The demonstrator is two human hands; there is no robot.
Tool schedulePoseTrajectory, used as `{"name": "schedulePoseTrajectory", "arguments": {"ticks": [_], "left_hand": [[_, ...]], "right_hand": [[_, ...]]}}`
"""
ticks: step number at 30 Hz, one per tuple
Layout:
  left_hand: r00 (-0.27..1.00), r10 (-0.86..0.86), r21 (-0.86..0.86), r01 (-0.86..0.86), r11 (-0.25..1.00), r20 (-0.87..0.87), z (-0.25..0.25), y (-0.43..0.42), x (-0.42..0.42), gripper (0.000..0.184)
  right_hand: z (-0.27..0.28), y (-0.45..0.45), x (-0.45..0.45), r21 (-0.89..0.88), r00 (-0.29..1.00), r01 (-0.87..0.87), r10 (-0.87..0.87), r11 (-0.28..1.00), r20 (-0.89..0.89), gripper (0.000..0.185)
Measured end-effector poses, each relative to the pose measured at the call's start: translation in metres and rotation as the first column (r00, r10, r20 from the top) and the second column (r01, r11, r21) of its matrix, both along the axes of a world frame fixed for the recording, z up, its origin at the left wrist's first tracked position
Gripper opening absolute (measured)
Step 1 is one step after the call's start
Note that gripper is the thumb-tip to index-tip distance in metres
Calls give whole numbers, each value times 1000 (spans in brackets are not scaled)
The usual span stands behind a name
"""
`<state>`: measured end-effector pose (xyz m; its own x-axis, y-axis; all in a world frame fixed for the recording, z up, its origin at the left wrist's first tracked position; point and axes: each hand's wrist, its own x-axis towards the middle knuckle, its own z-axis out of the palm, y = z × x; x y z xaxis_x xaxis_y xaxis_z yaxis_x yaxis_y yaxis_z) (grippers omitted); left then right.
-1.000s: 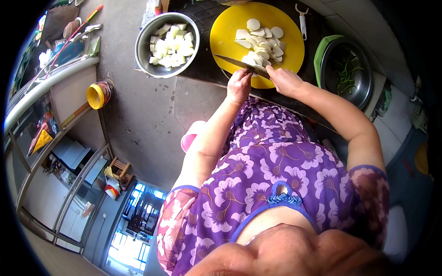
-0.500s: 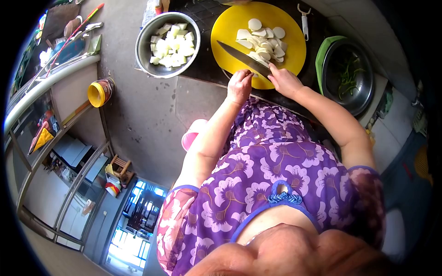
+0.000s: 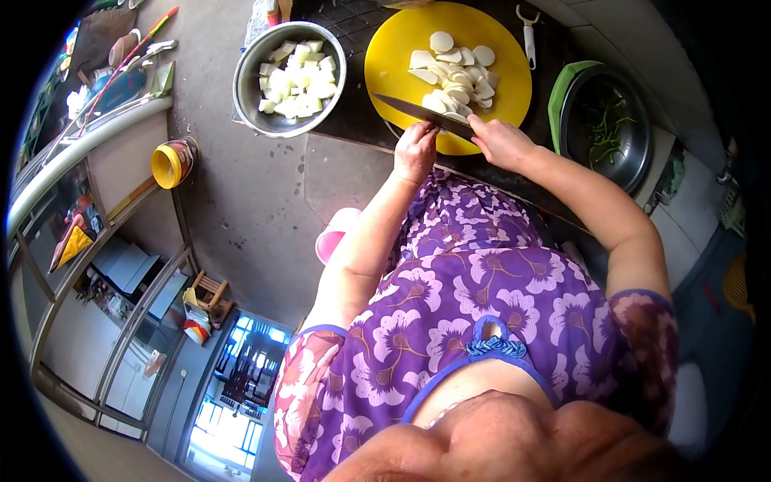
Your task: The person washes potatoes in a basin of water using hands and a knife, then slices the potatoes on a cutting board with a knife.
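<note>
My right hand (image 3: 503,144) is closed round the handle of a kitchen knife (image 3: 414,110), whose long dark blade points left across the near part of a round yellow cutting board (image 3: 393,48). Close by the blade, my left hand (image 3: 415,153) has its fingers bunched together at the board's near edge; what they hold, if anything, is hidden. Beyond the blade lies a heap of thin white vegetable slices (image 3: 459,80), some overlapping and a few apart.
Left of the board stands a metal bowl (image 3: 242,100) of pale vegetable chunks. A white-handled peeler (image 3: 528,40) lies to the right, near a dark bowl (image 3: 634,165) with green strips and a green container (image 3: 560,100). A yellow bucket (image 3: 169,165) is farther left.
The knife blade has come down toward me, its tip lower, and now lies close against my left fingers. More slices show beyond it. My left hand has barely moved.
</note>
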<state>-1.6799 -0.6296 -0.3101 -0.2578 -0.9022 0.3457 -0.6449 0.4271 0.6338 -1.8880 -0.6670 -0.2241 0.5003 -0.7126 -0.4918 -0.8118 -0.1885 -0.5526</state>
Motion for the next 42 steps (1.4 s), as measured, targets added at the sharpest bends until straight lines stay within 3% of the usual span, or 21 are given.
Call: {"name": "schedulePoseTrajectory", "arguments": {"ticks": [21, 25, 29, 32, 33, 35, 37, 40, 42], "left_hand": [[1000, -3, -8, 3, 1000, -17, -1, 0, 0, 16], [999, -3, -3, 3, 1000, -50, 1, 0, -4, 21], [1000, 4, 109, -5, 994, 12, 2, -2, -5, 23], [998, 46, 170, -52, 984, 39, -5, -4, 3, 19], [991, 132, 159, -133, 978, 15, -4, -6, 3, 16], [950, 307, 342, -273, 899, -50, -7, -10, 5, 13], [890, 423, 484, -299, 823, -171, -9, -21, 5, 17], [876, 446, 444, -331, 833, -183, 0, -36, -1, 29], [896, 434, 370, -373, 851, -93, 5, -36, -2, 30]], "right_hand": [[-26, 4, 25, -1, 997, 16, -16, 1000, -78, 25], [-39, 8, 29, -1, 997, 62, -62, 998, -52, 30], [-45, 2, 23, -38, 985, 171, -172, 985, -20, 30], [-31, 1, 23, -58, 965, 262, -262, 963, 10, 29], [-20, -3, 21, -67, 963, 270, -270, 961, 13, 29], [-11, -6, 14, -126, 962, 271, -270, 954, 28, 27], [-8, -6, 7, -170, 963, 271, -269, 947, 36, 30], [-6, -3, 0, -235, 965, 255, -262, 938, 3, 26], [-4, 0, -4, -300, 968, 226, -247, 927, -33, 28]]}}
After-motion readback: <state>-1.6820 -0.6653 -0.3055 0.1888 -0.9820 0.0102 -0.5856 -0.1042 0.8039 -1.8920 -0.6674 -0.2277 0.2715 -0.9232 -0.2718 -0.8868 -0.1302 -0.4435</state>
